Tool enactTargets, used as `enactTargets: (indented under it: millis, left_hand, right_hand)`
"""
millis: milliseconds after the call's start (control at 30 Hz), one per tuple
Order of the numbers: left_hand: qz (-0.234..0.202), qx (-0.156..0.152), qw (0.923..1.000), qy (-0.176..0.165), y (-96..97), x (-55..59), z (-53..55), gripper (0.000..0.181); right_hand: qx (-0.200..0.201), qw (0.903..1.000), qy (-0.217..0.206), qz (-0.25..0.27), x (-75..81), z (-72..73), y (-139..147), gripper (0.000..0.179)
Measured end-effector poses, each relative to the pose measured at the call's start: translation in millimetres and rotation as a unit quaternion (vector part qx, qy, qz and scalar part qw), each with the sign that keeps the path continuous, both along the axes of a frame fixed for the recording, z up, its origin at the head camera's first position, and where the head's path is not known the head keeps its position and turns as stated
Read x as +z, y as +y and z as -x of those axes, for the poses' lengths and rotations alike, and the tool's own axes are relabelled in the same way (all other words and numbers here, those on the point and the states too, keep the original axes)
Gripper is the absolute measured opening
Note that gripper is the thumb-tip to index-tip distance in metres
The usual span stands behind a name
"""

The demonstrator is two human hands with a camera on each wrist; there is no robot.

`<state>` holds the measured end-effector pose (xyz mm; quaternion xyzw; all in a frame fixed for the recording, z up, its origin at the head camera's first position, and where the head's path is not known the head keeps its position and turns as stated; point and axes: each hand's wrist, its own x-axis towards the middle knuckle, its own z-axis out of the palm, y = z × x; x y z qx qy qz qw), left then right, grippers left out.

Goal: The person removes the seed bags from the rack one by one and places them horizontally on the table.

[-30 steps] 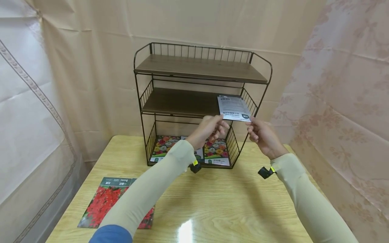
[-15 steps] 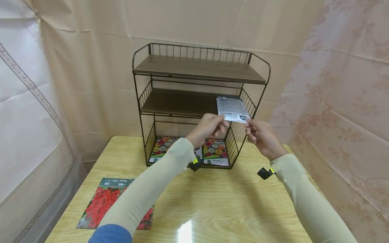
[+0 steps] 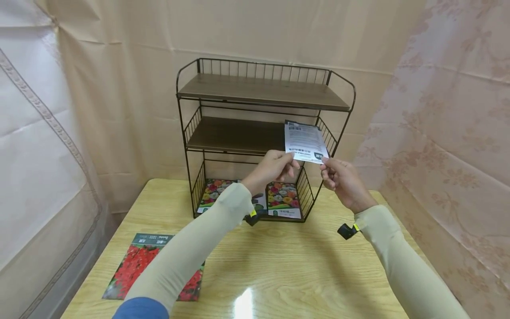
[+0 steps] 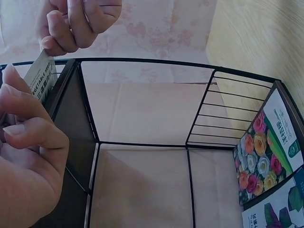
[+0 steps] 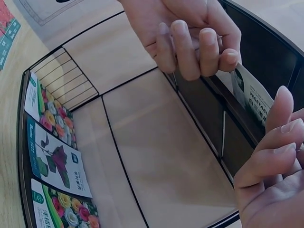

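A seed packet [image 3: 304,139], its pale printed back facing up, lies at the right end of the middle shelf [image 3: 239,133], its near edge reaching past the shelf front. My left hand [image 3: 275,167] pinches the near left corner between thumb and fingertips. At the near right corner, my right hand [image 3: 344,179] pinches it the same way, other fingers loosely curled. In the left wrist view the packet [image 4: 42,76] stands out just past the dark shelf edge. The right wrist view shows part of the packet [image 5: 251,95] between both hands.
The shelf unit is black wire with a bare top board [image 3: 259,88]. On its bottom shelf lie several packets, including a rose-pictured packet [image 3: 283,197] and a purple-plant packet [image 5: 59,159]. Red-flower packets [image 3: 135,266] lie on the table [image 3: 279,266], partly under my left forearm.
The packet's near right corner has shifted slightly left and toward me, with my right hand following. Its dark far edge shows a little higher. My left hand has barely moved.
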<state>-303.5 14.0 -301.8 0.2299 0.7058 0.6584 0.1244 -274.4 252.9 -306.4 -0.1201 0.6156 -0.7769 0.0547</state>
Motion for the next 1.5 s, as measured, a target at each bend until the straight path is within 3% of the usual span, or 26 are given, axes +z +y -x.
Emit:
enactTargets:
  millis: [267,567,967,1500]
  left_hand:
    - [0.014,0.000,0.9997,0.020,-6.2,-1.8,-6.3,0.040]
    - [0.030,-0.024,0.9987,0.034,-14.4,-9.5,-11.5,0.043]
    - [0.050,-0.040,0.9961,0.060,-22.4,-10.9,-21.6,0.042]
    - [0.071,-0.073,0.9926,0.067,-39.3,-22.5,-34.4,0.044]
  right_hand:
    - [0.007,0.9998,0.020,-0.007,-5.3,-3.0,-3,0.030]
    - [0.012,0.9996,0.020,-0.014,-13.6,-7.6,-5,0.030]
    - [0.033,0.9985,0.042,-0.009,-21.8,-12.9,-5,0.031]
    - [0.058,0.9952,0.064,-0.046,-36.4,-21.6,-7,0.031]
